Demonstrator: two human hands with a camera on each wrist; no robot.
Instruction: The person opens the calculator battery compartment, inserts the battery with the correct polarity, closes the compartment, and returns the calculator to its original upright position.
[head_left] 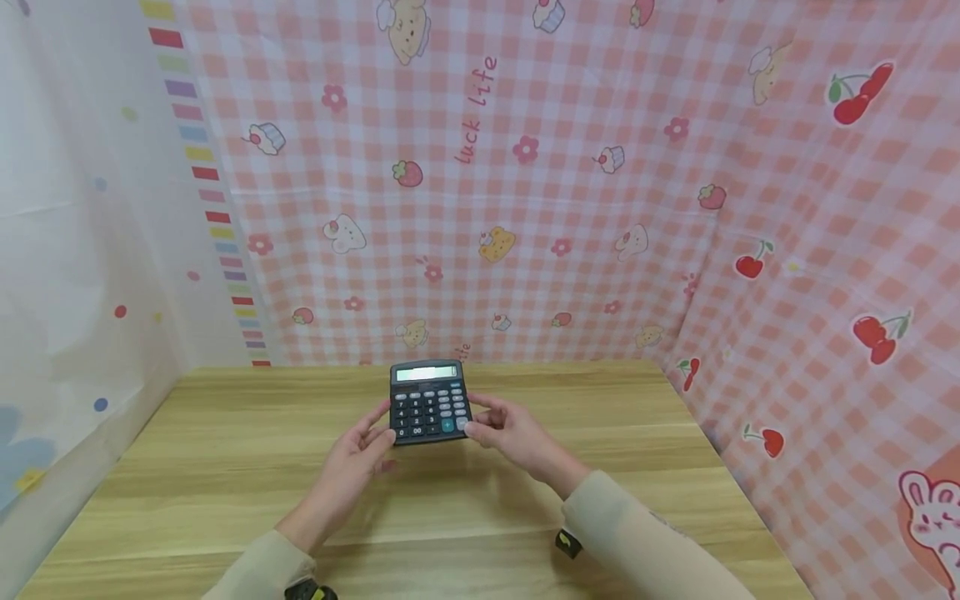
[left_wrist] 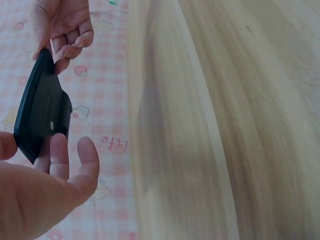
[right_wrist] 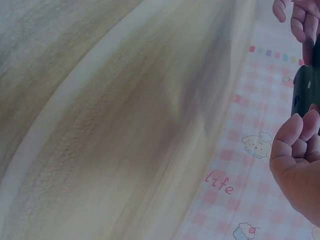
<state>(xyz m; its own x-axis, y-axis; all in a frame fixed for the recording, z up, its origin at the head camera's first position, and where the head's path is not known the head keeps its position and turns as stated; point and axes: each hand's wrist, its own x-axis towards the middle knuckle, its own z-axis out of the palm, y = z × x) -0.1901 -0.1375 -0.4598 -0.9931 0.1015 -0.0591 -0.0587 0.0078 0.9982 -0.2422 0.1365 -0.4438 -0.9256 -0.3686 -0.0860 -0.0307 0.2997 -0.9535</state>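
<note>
A black desk calculator [head_left: 428,402] is held up over the table, tilted so its keys and lit display face the head camera. My left hand [head_left: 358,450] pinches its lower left corner, thumb on the front edge and fingers behind. On the opposite side my right hand [head_left: 517,435] grips the lower right corner, its thumb beside the keys. The left wrist view shows the calculator's dark back [left_wrist: 44,107], with left fingertips [left_wrist: 59,150] against it. In the right wrist view only part of the calculator [right_wrist: 303,92] appears at the right edge, near the curled right fingers.
The wooden table [head_left: 450,533] spreads beneath both hands. A pink checked cloth [head_left: 465,208] with cartoon prints hangs behind it and along the right side. At the left hangs a white cloth [head_left: 82,250] with coloured dots.
</note>
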